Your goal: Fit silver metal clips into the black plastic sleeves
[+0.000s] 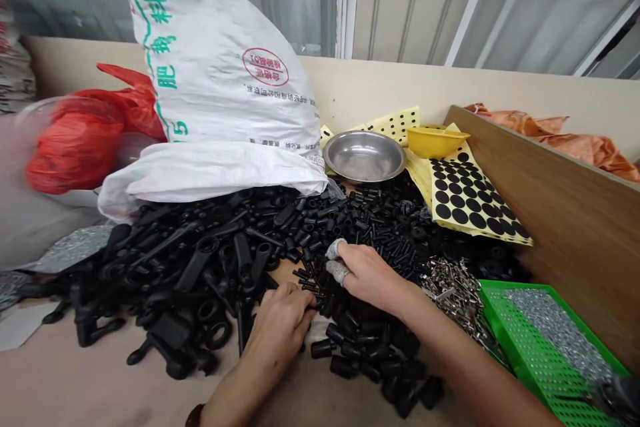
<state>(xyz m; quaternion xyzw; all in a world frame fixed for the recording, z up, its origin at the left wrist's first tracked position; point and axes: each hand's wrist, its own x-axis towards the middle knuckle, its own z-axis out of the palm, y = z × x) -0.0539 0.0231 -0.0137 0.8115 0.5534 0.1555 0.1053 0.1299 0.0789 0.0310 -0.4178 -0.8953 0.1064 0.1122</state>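
My left hand [283,320] is closed, its fingers curled at the near edge of a pile of small black ribbed pieces [310,280]. Whatever it pinches is hidden by the fingers. Just to the right, my right hand [367,273] reaches over the same pile with grey covers on two fingertips. Those fingertips are slightly apart, and nothing shows between them. Below the right hand lie short black cylinders [345,350]. Long black crank-like levers with round ends [203,260] are heaped to the left of my left hand.
A white woven sack [225,67] stands behind the levers, near red plastic bags [75,147]. A steel bowl [365,153], yellow bowl [437,140] and sheets of black round stickers [470,197] lie behind. Metal pins [455,290] and a green basket [520,333] flank a wooden board [565,213].
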